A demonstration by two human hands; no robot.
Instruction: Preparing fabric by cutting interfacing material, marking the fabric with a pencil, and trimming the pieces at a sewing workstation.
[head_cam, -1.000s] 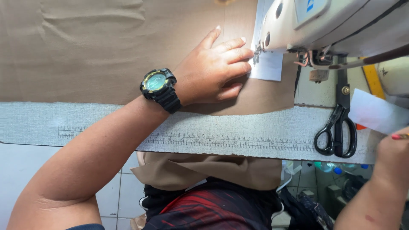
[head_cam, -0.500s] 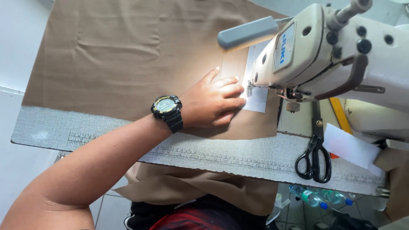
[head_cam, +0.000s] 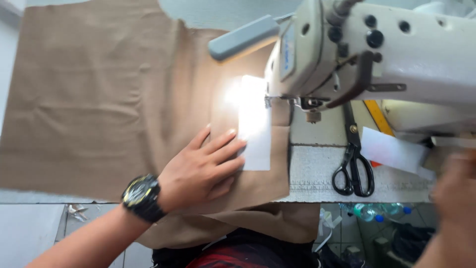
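Left hand (head_cam: 201, 171) flat, fingers (head_cam: 225, 149) spread, pressed on brown cloth (head_cam: 99, 99) and white patch (head_cam: 255, 124) under machine (head_cam: 377, 54) | right hand (head_cam: 453, 193) blurred, fingers unreadable | patch edge best kept squared to needle, cloth held taut | scissors (head_cam: 353, 168) on bench (head_cam: 317, 168)

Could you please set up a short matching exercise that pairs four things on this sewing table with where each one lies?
Things:
1. left hand
2. scissors
3. white rectangular patch
4. wristwatch

Places:
A. lit by the lamp, just left of the needle of the sewing machine
B. flat on the brown fabric, fingertips at the patch's edge
C. on the left wrist, near the table's front edge
D. on the table under the machine's arm, handles toward the person

Pairs: 1-B, 2-D, 3-A, 4-C
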